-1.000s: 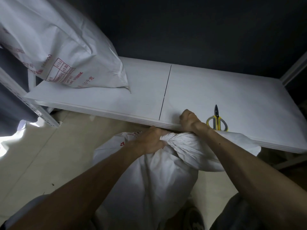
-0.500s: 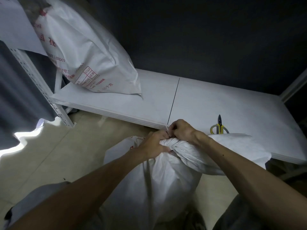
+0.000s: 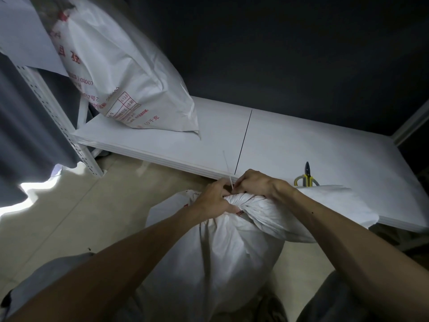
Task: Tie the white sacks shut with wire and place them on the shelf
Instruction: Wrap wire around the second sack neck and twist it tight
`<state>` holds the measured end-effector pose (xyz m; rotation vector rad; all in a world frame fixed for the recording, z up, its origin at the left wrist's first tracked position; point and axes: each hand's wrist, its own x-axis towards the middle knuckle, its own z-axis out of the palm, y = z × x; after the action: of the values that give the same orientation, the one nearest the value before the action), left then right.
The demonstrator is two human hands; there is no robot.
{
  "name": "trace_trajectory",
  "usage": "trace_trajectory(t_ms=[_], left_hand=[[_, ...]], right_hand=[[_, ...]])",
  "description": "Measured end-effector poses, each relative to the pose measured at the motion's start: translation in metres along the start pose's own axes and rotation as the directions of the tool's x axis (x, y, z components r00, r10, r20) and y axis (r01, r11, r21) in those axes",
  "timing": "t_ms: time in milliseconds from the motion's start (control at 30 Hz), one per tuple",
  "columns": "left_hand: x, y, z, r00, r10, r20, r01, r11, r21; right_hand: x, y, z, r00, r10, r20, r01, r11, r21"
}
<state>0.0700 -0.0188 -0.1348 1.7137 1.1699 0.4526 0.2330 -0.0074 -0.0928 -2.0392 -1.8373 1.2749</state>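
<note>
- A perforated white shelf upright point(image 3: 58, 122) stands at the far left, in front of a dark grey curtain point(image 3: 21, 126).
- A filled white sack point(image 3: 120, 73) lies tilted on the left end of the shelf board point(image 3: 290, 145). Its lower corner touches the board.
- Red print covers this sack: large characters near the top are too blurred to read; lower down "08007", a small table with "≤13.0" and "≤0.30", and "50千克" near the bottom edge can be made out.
- A thin dark seam runs across the board near its middle.
- The left hand point(image 3: 214, 201) grips the gathered neck of a second white sack point(image 3: 232, 256), which stands on the beige floor point(image 3: 69, 210) just in front of the shelf edge, between the person's knees.
- Its fingers are curled tight around the neck, thumb and forefinger pinching the foot of a thin pale wire point(image 3: 227, 168) that sticks up over the shelf edge.
- A scrap of red print shows at the neck, unreadable.
- The right hand point(image 3: 257, 183) meets the left at the neck, fingers bent together and pinching the wire at the same spot.
- The sack's loose top flops right, onto the shelf edge.
- Yellow-handled scissors point(image 3: 307, 176) lie on the board just beyond that flap, dark blades pointing away.
</note>
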Motion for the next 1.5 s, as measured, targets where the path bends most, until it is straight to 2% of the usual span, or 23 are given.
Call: trace_trajectory(t_ms=[233,333,467,600,700,900,1067,1233,1300,1400,1500], left_hand=[[0.001,0.003,-0.004,0.999,-0.029,-0.022,0.029,1.000,0.003],[0.001,0.006,-0.004,0.998,-0.049,-0.028,0.049,0.999,0.011],[0.000,0.009,-0.005,0.998,-0.055,-0.022,0.055,0.998,0.018],[-0.002,0.011,-0.005,0.998,-0.056,-0.024,0.056,0.998,0.025],[-0.004,0.013,-0.006,0.996,-0.074,-0.047,0.076,0.996,0.042],[-0.003,0.012,-0.006,0.994,-0.090,-0.059,0.092,0.995,0.042],[-0.001,0.011,-0.006,0.992,-0.107,-0.068,0.109,0.993,0.035],[-0.002,0.010,-0.006,0.991,-0.108,-0.076,0.112,0.993,0.048],[-0.002,0.010,-0.006,0.991,-0.109,-0.073,0.113,0.992,0.048],[-0.003,0.010,-0.006,0.991,-0.115,-0.062,0.118,0.992,0.044],[-0.004,0.011,-0.006,0.992,-0.110,-0.059,0.112,0.993,0.026]], right_hand=[[-0.002,0.001,-0.006,0.996,-0.079,0.028,0.080,0.996,-0.028],[-0.002,0.002,-0.003,0.990,-0.108,-0.086,0.098,0.989,-0.113],[0.002,0.003,-0.002,0.946,-0.150,-0.287,0.106,0.981,-0.161],[0.005,0.005,0.002,0.937,-0.187,-0.296,0.126,0.969,-0.214],[0.006,0.002,0.005,0.911,-0.210,-0.355,0.146,0.969,-0.199],[0.010,0.000,0.006,0.886,-0.162,-0.434,0.108,0.983,-0.147],[0.007,-0.004,0.004,0.834,-0.154,-0.530,0.160,0.986,-0.034],[0.003,-0.007,0.001,0.841,-0.056,-0.538,0.189,0.962,0.195],[0.002,-0.006,-0.002,0.864,0.000,-0.504,0.157,0.950,0.270],[0.003,-0.003,-0.003,0.924,0.082,-0.375,0.084,0.910,0.405],[0.004,-0.001,-0.003,0.949,0.094,-0.300,0.046,0.902,0.429]])
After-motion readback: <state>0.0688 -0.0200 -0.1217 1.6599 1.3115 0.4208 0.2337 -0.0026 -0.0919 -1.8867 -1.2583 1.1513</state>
